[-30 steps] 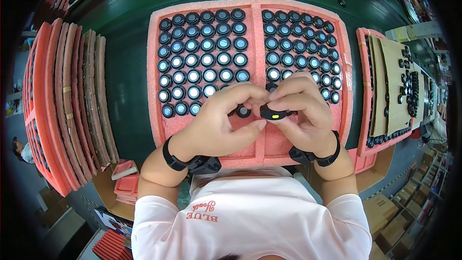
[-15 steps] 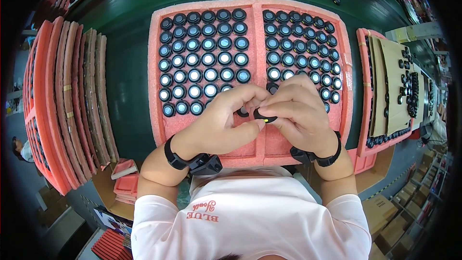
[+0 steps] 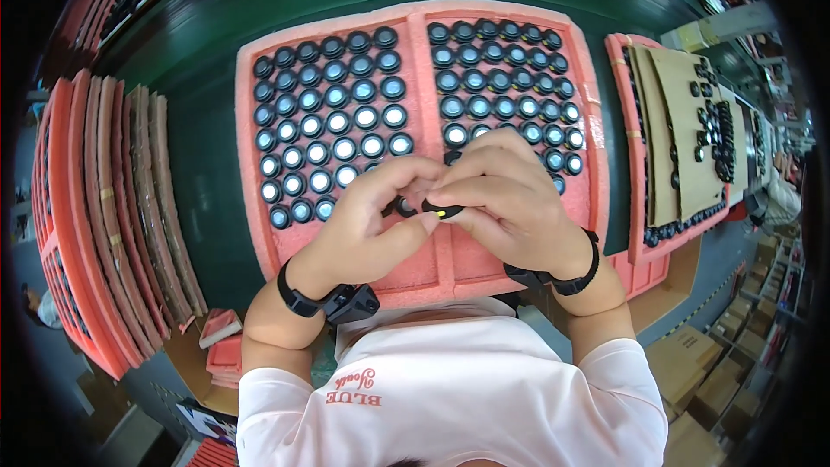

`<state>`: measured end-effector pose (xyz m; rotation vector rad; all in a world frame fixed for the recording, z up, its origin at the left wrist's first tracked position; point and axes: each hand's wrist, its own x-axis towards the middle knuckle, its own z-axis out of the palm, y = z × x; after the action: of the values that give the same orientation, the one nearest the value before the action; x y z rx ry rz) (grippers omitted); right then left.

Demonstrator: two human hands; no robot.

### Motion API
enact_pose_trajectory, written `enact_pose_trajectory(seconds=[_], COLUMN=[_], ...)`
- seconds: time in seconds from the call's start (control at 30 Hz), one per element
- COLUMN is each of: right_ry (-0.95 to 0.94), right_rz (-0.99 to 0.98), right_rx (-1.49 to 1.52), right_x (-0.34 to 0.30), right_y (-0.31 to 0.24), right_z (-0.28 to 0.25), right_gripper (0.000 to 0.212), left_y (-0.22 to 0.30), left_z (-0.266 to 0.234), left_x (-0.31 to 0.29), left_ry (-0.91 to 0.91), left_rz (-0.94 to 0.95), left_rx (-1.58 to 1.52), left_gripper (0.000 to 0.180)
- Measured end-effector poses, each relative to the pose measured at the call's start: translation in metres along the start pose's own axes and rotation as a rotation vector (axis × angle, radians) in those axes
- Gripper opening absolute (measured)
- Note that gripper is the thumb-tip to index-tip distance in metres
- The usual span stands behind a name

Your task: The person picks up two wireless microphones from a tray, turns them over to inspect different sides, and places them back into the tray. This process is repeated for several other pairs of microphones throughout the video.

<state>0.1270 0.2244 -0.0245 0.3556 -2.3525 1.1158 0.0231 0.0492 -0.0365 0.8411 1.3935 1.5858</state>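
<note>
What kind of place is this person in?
It looks like a factory or workshop. A pink foam tray holds rows of matching round black pieces, more foam trays are piled at the left, and cardboard boxes sit at the lower right.

Black part (image 3: 442,209) at centre half covered by right hand (image 3: 510,199), disc (image 3: 404,207) beside it mostly behind left hand (image 3: 372,225), red stack (image 3: 215,453) lower left cut by bottom edge, right-edge shelf items (image 3: 785,284) too small to tell.
</note>
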Motion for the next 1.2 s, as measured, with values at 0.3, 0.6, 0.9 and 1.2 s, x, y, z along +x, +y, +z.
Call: enact_pose_trajectory(seconds=[0.3, 0.6, 0.9, 1.2], right_ry=[-0.052, -0.218, -0.201, -0.304], right_rz=[0.325, 0.349, 0.331, 0.173], right_rx=[-0.322, -0.715, -0.703, -0.725], right_x=[-0.048, -0.102, -0.111, -0.051], right_y=[-0.017, 0.004, 0.017, 0.025], right_z=[-0.063, -0.094, -0.092, -0.124], right_gripper=[0.026, 0.022, 0.017, 0.011], left_y=[-0.001, -0.001, -0.003, 0.001], left_z=[-0.005, -0.003, -0.001, -0.002], left_x=[0.003, 0.007, 0.010, 0.009], left_ry=[-0.011, -0.007, 0.010, 0.026], left_rz=[0.081, 0.111, 0.123, 0.115], left_rx=[0.112, 0.180, 0.193, 0.216], left_gripper=[0.036, 0.030, 0.024, 0.021])
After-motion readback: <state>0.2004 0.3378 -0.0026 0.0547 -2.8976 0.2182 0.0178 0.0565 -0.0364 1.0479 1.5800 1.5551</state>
